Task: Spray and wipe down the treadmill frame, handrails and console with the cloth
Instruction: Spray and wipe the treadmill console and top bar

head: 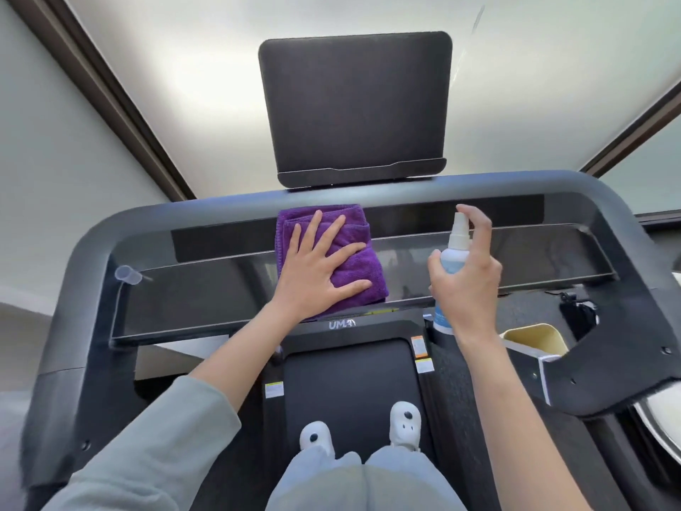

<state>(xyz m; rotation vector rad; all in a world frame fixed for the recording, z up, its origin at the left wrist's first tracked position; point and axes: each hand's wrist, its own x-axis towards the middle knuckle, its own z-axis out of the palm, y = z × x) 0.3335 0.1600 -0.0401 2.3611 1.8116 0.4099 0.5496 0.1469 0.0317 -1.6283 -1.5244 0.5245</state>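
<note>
Left hand (313,274) flat, fingers spread, on folded purple microfibre cloth (353,248) atop glossy black treadmill console (516,252). Right hand (468,282), grip clamped round upright white spray bottle (455,252), just right of cloth.

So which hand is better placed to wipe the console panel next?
Left. The left hand lies flat on the purple cloth on the console panel; the right hand grips the spray bottle.

Left hand (317,274) presses purple cloth (353,248) on console (221,289); right hand (468,278) grips spray bottle (455,252).
</note>
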